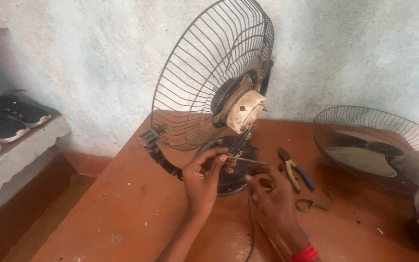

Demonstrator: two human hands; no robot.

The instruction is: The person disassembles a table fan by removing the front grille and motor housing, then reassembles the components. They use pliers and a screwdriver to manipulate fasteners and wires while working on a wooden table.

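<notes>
A table fan with a black wire rear grille (204,68) and a dirty cream motor housing (245,111) stands on a round black base (232,180) on the reddish-brown table (122,208). My left hand (202,177) is at the base and pinches a thin metal tool or wire (246,159) between thumb and fingers. My right hand (272,199), with a red band at the wrist, is close beside it with fingers curled around a thin dark cable (251,228) that runs toward me.
Pliers with blue and yellow handles (294,171) lie right of the base. A second fan grille with grey blades (369,150) lies at the far right. Dark and white shoes (6,121) sit on a ledge at left. A wall stands behind the table.
</notes>
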